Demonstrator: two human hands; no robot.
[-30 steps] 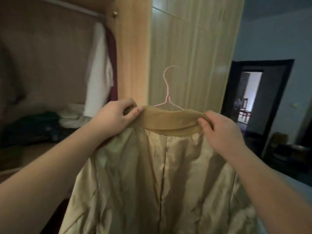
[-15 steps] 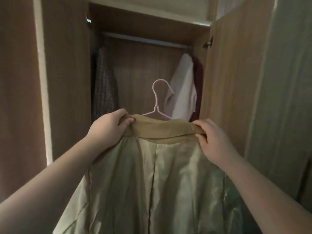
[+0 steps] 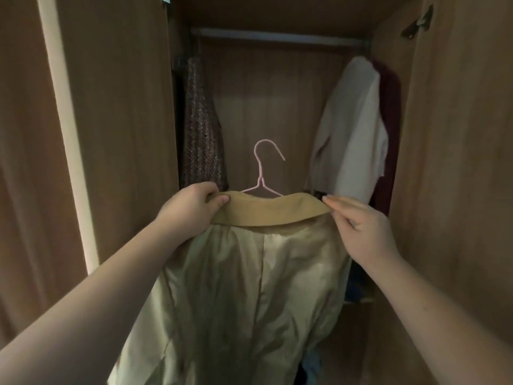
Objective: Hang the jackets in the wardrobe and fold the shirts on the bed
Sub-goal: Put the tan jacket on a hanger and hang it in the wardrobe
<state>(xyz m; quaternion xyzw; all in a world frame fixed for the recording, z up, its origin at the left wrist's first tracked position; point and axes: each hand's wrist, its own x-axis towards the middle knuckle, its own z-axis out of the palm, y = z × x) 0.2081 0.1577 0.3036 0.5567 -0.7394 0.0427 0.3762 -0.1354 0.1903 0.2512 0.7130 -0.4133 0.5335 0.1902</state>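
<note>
Head view: left hand [image 3: 191,211] and right hand [image 3: 363,234] pinch the collar ends of the tan jacket [image 3: 249,287].

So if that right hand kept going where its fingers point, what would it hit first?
The collar of the tan jacket, which the right hand pinches; past it, probably the pink hanger, then the back panel, though depth is unclear.

No legible text, labels, brand marks or numbers in view. Nothing readable on the jacket [image 3: 249,273] lining or collar, the pink hanger [image 3: 261,180], or the wardrobe [image 3: 119,107] panels.
</note>
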